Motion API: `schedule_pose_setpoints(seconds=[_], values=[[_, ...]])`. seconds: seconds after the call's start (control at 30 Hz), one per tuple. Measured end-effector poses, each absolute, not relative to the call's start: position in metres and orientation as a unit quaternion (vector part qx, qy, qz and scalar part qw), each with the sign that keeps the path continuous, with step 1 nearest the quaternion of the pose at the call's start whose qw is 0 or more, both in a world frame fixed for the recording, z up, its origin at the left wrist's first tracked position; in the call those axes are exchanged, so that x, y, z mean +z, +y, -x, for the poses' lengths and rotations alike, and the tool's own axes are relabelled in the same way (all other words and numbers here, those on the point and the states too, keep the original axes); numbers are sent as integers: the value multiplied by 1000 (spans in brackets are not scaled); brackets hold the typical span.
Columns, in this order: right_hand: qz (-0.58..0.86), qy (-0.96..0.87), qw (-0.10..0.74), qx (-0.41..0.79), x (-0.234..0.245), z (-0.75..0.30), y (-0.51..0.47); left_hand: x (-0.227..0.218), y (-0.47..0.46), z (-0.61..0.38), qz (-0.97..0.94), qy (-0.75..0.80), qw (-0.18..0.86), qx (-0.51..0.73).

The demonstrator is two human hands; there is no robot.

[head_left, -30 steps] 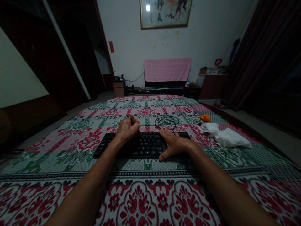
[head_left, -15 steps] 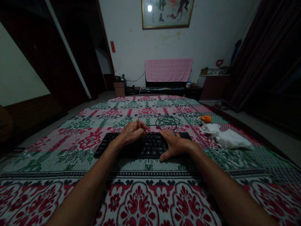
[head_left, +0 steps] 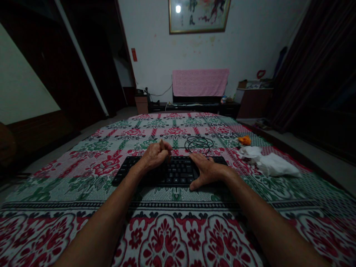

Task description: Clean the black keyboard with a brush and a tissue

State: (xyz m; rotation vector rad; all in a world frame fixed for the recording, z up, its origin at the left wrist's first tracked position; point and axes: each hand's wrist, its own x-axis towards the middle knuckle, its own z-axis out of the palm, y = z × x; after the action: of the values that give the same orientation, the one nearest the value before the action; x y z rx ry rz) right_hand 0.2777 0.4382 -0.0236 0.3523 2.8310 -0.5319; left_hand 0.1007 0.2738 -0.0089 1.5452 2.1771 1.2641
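Observation:
A black computer keyboard [head_left: 178, 172] lies flat on a patterned cloth in front of me. Above its left half, my left hand [head_left: 156, 155] is closed around a thin, wood-coloured stick-like tool [head_left: 161, 144]. The upper end of this tool sticks out over the fingers; its lower end points down at the keys, and its exact kind is unclear. Across the keyboard's right part rests my right hand [head_left: 205, 170], thumb at the near edge and fingers reaching the far edge, gripping it. The hands and forearms cover several keys.
Behind the keyboard lies a coiled black cable [head_left: 198, 144]. To the right are a crumpled white bag or tissue [head_left: 275, 164] and a small orange item [head_left: 244, 140]. The floral cloth [head_left: 167, 230] covers the whole surface. A pink cloth [head_left: 200, 82] hangs over something by the far wall.
My left hand has shifted slightly left with the stick-like tool, whose lower end now shows below the fingers. My right hand keeps its place on the keyboard.

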Motion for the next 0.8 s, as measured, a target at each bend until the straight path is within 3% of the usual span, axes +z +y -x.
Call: schedule_pose_setpoints(seconds=[0.37, 0.53, 0.8], values=[[-122, 970, 110, -179, -25, -278, 438, -2, 267, -81, -479, 711, 106, 503], [-126, 968, 113, -187, -20, -279, 435, -10, 260, -89, -498, 729, 88, 462], [-123, 968, 120, -184, -29, -278, 444, -9, 250, -88, -437, 699, 178, 538]])
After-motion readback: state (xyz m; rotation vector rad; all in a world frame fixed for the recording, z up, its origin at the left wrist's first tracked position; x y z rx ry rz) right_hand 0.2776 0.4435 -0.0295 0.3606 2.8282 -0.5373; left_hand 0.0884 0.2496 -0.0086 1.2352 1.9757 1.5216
